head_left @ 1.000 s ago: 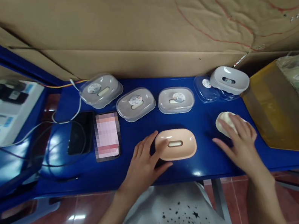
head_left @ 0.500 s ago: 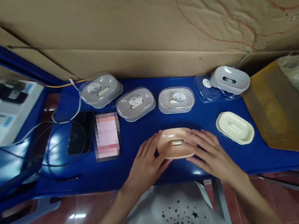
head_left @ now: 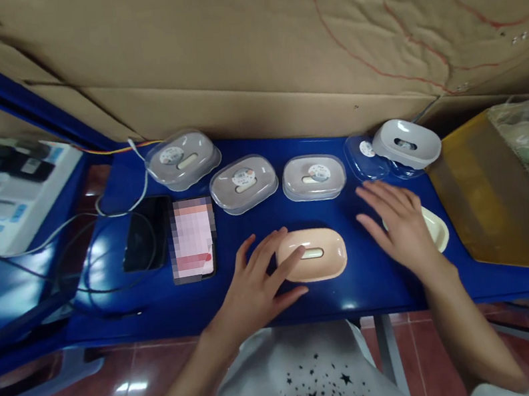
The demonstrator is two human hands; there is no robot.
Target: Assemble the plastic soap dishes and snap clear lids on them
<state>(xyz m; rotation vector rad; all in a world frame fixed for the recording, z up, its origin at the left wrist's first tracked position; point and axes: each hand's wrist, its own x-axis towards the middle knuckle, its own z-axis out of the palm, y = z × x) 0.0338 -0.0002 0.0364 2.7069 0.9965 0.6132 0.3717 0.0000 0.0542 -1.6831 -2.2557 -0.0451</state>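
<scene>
On the blue table, right in front of me, lies a peach oval soap dish (head_left: 330, 256) with a cream insert showing through its slot. My left hand (head_left: 260, 280) rests at its left side, fingers spread, the index finger reaching over the dish near the slot. My right hand (head_left: 401, 226) is off the dish, fingers apart, above the cream oval tray (head_left: 436, 230) and partly hiding it. Beyond the hand, a grey oval dish (head_left: 410, 141) sits on clear plastic lids, one of them a clear lid (head_left: 366, 157) with a round sticker.
Grey dishes under clear lids stand along the back: a left one (head_left: 184, 160), a middle one (head_left: 245, 186) and a right one (head_left: 313, 177). A phone (head_left: 193, 240), a black device (head_left: 143, 235) and cables lie left. A cardboard box (head_left: 501, 192) with wrapped items is at right.
My right hand has let go of the peach dish and moved right and away, over the cream tray. My left hand stays at the dish with its fingers more spread.
</scene>
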